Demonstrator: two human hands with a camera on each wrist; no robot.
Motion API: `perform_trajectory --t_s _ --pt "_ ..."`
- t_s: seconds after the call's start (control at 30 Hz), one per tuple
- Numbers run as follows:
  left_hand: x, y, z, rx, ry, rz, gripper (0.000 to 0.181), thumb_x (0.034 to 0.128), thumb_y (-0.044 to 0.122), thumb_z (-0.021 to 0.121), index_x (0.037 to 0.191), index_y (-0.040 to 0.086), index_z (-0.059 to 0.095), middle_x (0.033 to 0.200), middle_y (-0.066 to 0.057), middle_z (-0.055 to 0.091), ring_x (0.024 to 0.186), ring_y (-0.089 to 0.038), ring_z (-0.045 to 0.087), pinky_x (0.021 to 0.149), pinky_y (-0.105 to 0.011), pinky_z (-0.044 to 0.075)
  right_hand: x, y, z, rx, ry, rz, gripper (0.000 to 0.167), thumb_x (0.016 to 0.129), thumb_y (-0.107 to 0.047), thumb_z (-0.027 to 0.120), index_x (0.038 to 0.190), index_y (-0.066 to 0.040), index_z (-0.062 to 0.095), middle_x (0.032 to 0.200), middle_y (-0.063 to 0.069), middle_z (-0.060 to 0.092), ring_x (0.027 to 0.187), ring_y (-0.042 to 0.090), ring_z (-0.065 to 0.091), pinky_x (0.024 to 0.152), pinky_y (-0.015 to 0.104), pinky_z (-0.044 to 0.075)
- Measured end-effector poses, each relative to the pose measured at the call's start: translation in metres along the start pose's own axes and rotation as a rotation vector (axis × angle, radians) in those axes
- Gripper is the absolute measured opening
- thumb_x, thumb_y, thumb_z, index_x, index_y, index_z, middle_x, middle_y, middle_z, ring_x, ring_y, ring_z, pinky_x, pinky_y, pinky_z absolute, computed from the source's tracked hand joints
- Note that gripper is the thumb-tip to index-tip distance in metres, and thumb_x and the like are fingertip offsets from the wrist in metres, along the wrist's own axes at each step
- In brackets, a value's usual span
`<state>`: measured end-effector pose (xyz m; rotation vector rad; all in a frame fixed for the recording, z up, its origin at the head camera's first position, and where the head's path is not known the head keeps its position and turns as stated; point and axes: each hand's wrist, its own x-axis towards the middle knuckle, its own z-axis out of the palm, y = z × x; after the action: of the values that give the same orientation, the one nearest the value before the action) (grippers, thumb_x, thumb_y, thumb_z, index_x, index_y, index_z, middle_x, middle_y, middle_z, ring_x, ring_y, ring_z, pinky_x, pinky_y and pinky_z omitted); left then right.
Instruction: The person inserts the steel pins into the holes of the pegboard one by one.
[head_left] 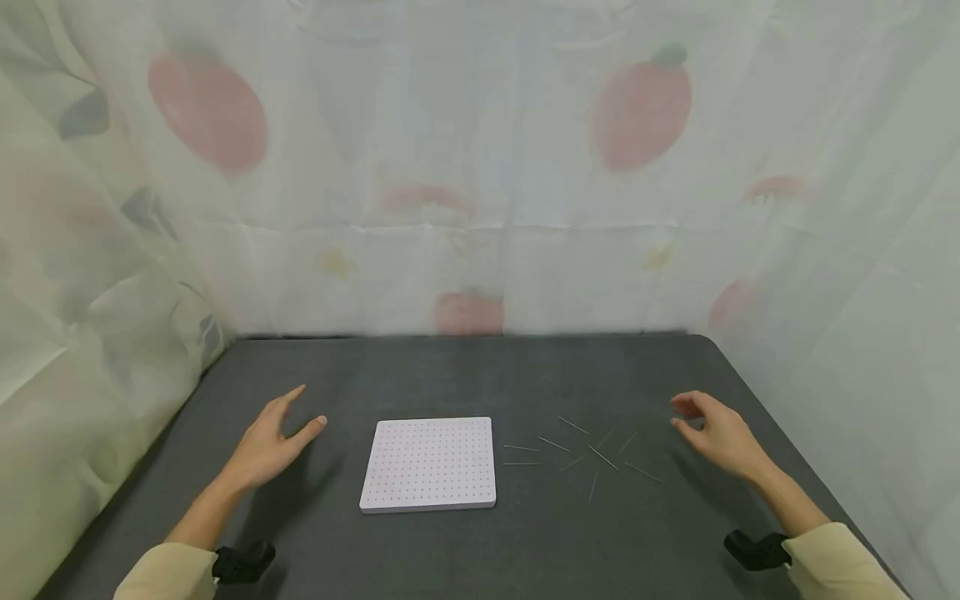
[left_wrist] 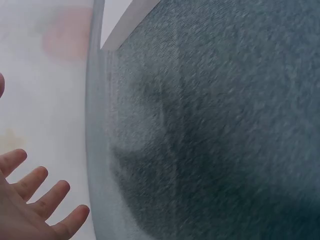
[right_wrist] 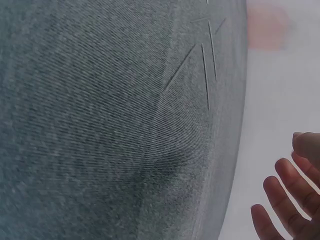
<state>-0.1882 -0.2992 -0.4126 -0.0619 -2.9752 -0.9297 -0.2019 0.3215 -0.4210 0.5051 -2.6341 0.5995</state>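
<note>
A white board [head_left: 429, 463] with rows of small holes lies flat near the middle of the dark table. To its right are scattered several thin needle-like sticks [head_left: 603, 457], some of them also visible in the right wrist view as thin rods [right_wrist: 205, 75]. My left hand [head_left: 264, 444] hovers left of the board, fingers spread and thumb apart, holding nothing. My right hand [head_left: 722, 435] hovers right of the sticks with loosely bent fingers and holds nothing. In the left wrist view a corner of the board [left_wrist: 131, 22] shows at the top.
The dark grey cloth-like table top [head_left: 450, 375] has a rounded far right corner. Behind it hangs a pale curtain [head_left: 465, 167] with fruit prints, and similar curtains enclose both sides. A black band [head_left: 242, 562] is on each wrist.
</note>
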Motion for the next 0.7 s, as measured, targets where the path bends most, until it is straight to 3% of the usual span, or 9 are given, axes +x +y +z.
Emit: perform_trajectory --t_s 0.2,0.7 --pt "-0.002 0.001 0.008 -0.03 -0.017 -0.026 0.083 0.0977 0.051 0.053 0.157 0.003 0.019 0.152 -0.034 0.029 0.128 -0.053 0.045 0.084 -0.061 0.052 -0.006 -0.002 0.005 0.033 -0.015 0.004 0.026 0.085 -0.003 0.072 0.109 0.0 0.065 0.094 0.006 0.069 0.08 0.016 0.064 0.064 0.025 0.055" --pt "-0.006 0.005 0.026 -0.093 -0.066 -0.057 0.08 0.0962 0.049 0.058 0.154 0.003 0.026 0.153 -0.027 0.037 0.13 -0.046 0.051 0.091 -0.054 0.055 -0.015 -0.008 0.017 0.09 -0.113 0.059 0.019 0.087 -0.004 0.069 0.105 -0.003 0.065 0.091 0.001 0.069 0.079 0.006 0.062 0.065 0.024 0.054"
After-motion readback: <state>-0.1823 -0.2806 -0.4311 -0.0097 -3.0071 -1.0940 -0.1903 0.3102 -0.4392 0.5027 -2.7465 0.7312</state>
